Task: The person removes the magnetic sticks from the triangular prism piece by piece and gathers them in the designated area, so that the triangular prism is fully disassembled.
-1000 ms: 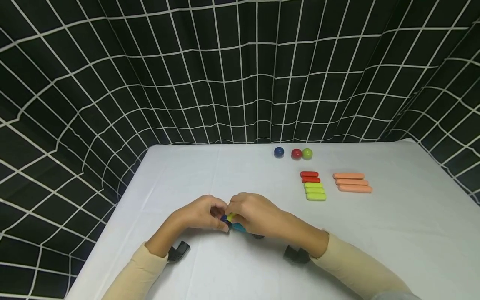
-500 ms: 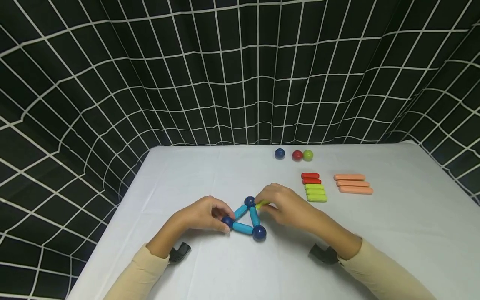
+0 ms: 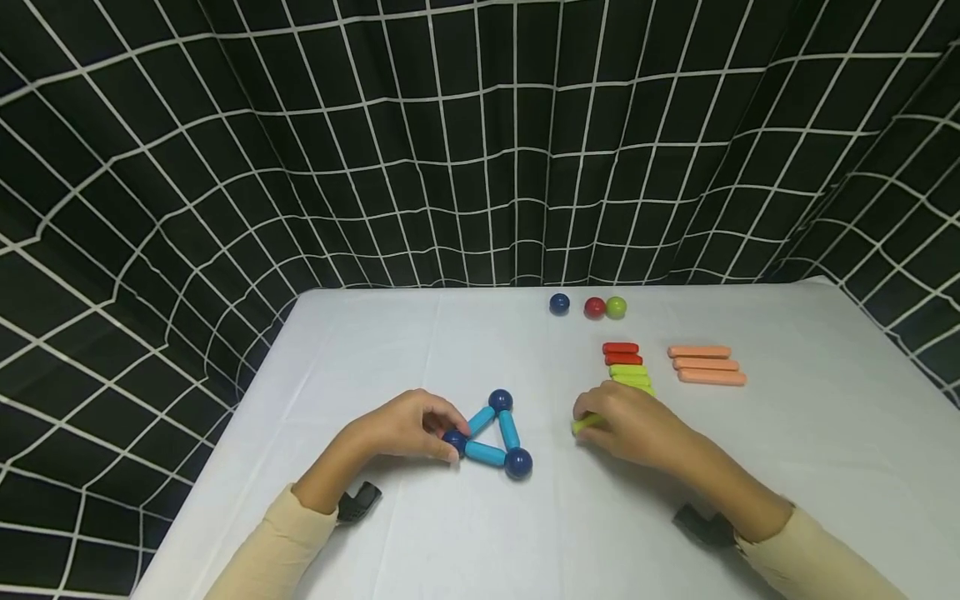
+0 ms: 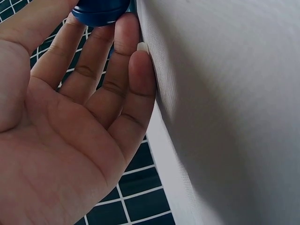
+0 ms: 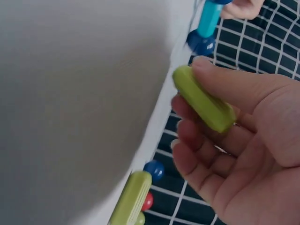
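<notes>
A flat triangle of three blue balls and three light-blue rods lies mid-table. My left hand has thumb and fingers round the blue ball at its left corner; the left wrist view shows that ball between thumb and fingertips. The other corner balls are the far ball and the near ball. To the right of the triangle, my right hand pinches a short yellow-green rod between thumb and fingers. Its tip points toward the triangle in the head view.
Beyond the right hand lie a row of yellow-green rods, partly hidden by it, and red rods. Three longer orange rods sit further right. At the back are a blue ball, a red ball and a green ball.
My right hand has moved right, from beside the left hand past the triangle, carrying the yellow-green rod. The triangle has come into full view. My left hand stays at its corner ball.
</notes>
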